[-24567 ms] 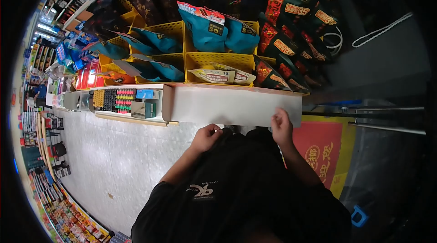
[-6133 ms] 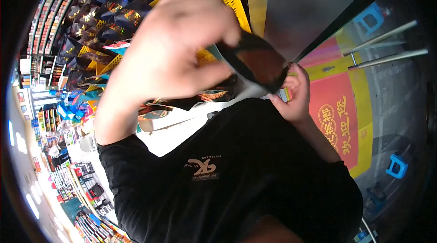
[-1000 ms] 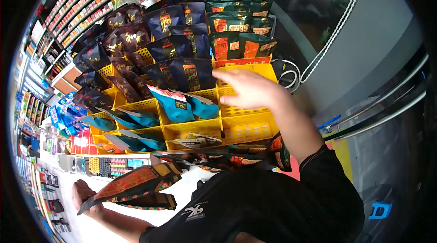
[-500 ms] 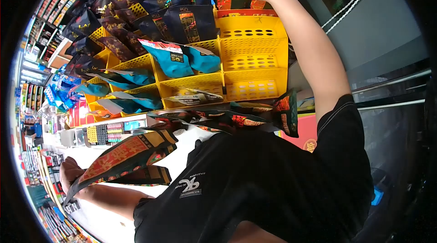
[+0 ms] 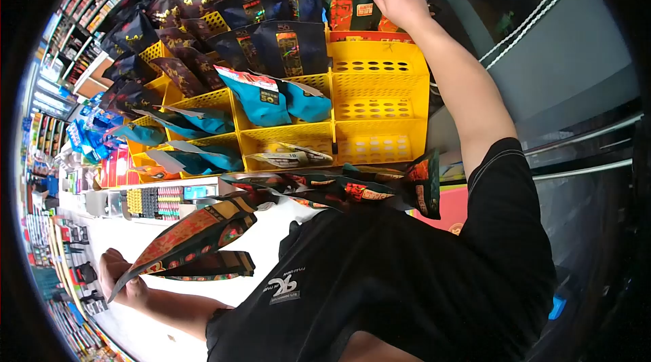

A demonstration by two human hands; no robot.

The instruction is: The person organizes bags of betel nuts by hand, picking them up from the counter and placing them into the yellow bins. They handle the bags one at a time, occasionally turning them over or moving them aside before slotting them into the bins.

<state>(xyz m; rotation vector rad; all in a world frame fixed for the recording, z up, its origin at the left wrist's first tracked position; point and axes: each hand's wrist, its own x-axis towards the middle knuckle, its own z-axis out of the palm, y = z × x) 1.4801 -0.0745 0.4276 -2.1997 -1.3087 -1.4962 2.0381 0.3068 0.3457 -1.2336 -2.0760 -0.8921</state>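
Note:
My left hand (image 5: 122,277), at the lower left, is closed round the ends of dark bags with red and gold print (image 5: 196,236), which fan out toward my body. My right hand (image 5: 400,6) is at the upper right with bent fingers, closed at the top edge of a dark green bag with a red label (image 5: 346,9). That bag stands in the row behind a yellow perforated divider rack (image 5: 380,67). More green bags stand behind it. The fingertips of my right hand are partly hidden.
Navy bags (image 5: 291,50), teal bags (image 5: 261,101) and brown bags (image 5: 180,73) fill other rack compartments. Pale packets (image 5: 288,157) lie in a front one. More dark bags (image 5: 359,189) lie along the rack's front edge, near my shirt. Store shelves (image 5: 51,151) line the left.
My right hand has moved down and toward the front of the green bag row, and its fingers have drawn in. My left hand has shifted slightly right and down with its bags.

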